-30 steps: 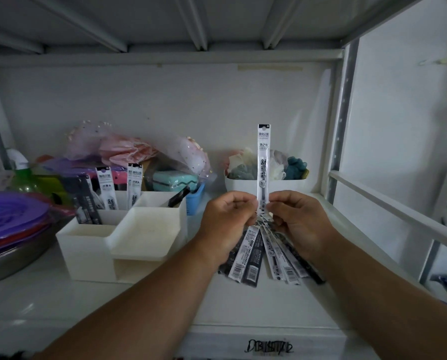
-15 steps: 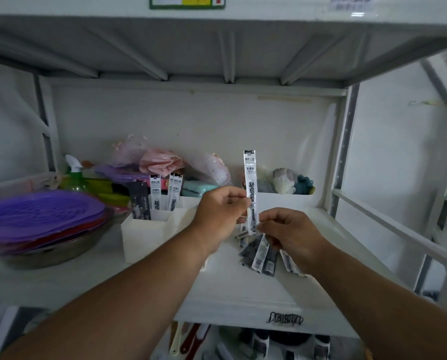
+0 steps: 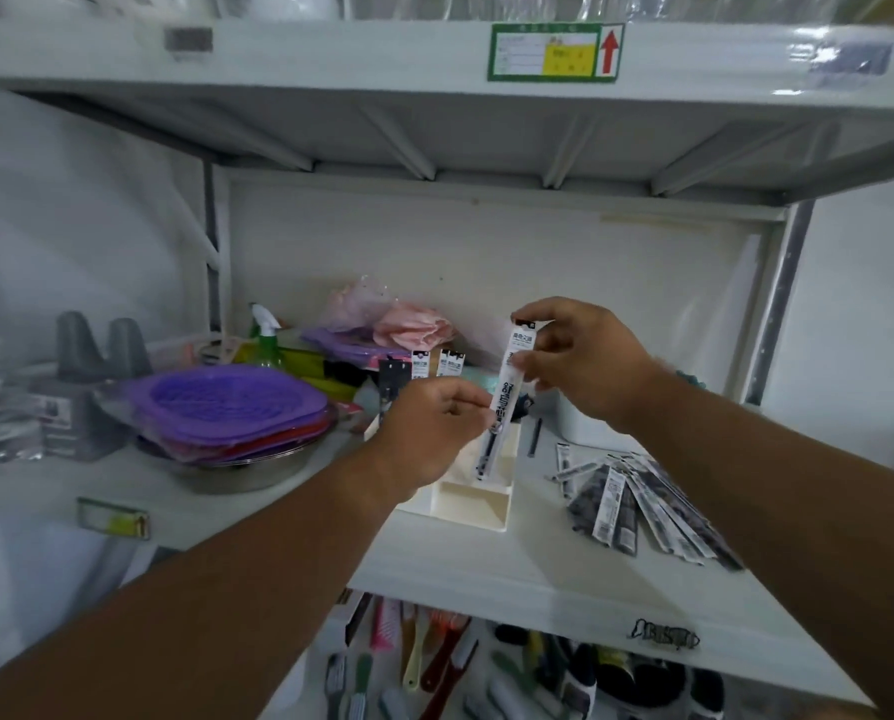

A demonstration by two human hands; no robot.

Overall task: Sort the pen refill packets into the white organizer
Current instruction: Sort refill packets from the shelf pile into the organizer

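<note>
A white refill packet (image 3: pixel 507 397) stands nearly upright over the white organizer (image 3: pixel 473 504). My right hand (image 3: pixel 585 363) pinches its top end. My left hand (image 3: pixel 434 431) pinches its middle from the left and hides much of the organizer. Three white packets (image 3: pixel 437 363) and a black one (image 3: pixel 390 376) stand in the organizer's rear compartments. A fan of several loose black and white packets (image 3: pixel 637 506) lies on the shelf to the right.
Purple baskets (image 3: pixel 231 407) stacked in a steel bowl sit left of the organizer, with a spray bottle (image 3: pixel 267 337) and pink bags behind. A white tub (image 3: pixel 577 423) stands behind my right hand. The shelf's front edge (image 3: pixel 538 584) is close; brushes fill the shelf below.
The view pulled back and swung left. Both hands carried the single packet left, from above the loose fan to over the organizer, and my right hand now holds its top.
</note>
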